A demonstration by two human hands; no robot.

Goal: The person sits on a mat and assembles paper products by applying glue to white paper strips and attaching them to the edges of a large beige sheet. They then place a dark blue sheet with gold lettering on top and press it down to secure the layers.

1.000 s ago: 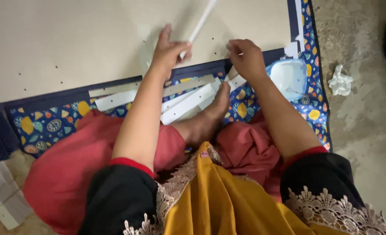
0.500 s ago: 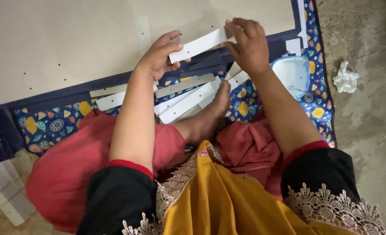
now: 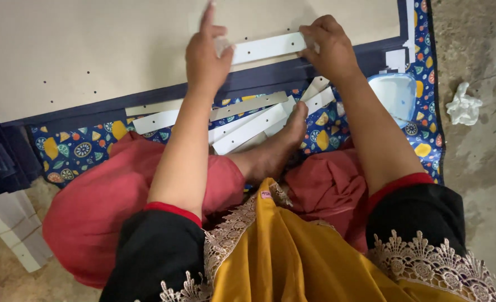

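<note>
**Both hands pinning one white strip flat on the board**

I sit on the floor with the big beige board (image 3: 119,50) laid out in front of me, so its punched holes face up where I can see them. My left hand (image 3: 206,56) presses down on the near end of a white strip (image 3: 267,47), fingers mostly flat and the forefinger sticking up off it; my right hand (image 3: 329,47) is curled over the other end, fingertips bent onto it. So the hands are apart, one at each end, both bearing on the same strip. Held this way the strip lies straight along the board's lower edge, just above the dark blue border (image 3: 292,72), and cannot slide or lift at either end. Whether my right hand pinches the strip or only pushes on it, I cannot tell.

The spare strips (image 3: 248,126) lie in a loose fan on the patterned blue mat (image 3: 74,151), between the board and my legs, close enough to pick up without leaning. My bare foot (image 3: 292,131) rests on them, which keeps the pile from scattering. A pale blue tub (image 3: 396,92) sits just beside my right forearm, at the mat's corner. A crumpled white rag (image 3: 463,106) lies off the mat on the concrete floor (image 3: 483,168), well apart from the work.
</note>
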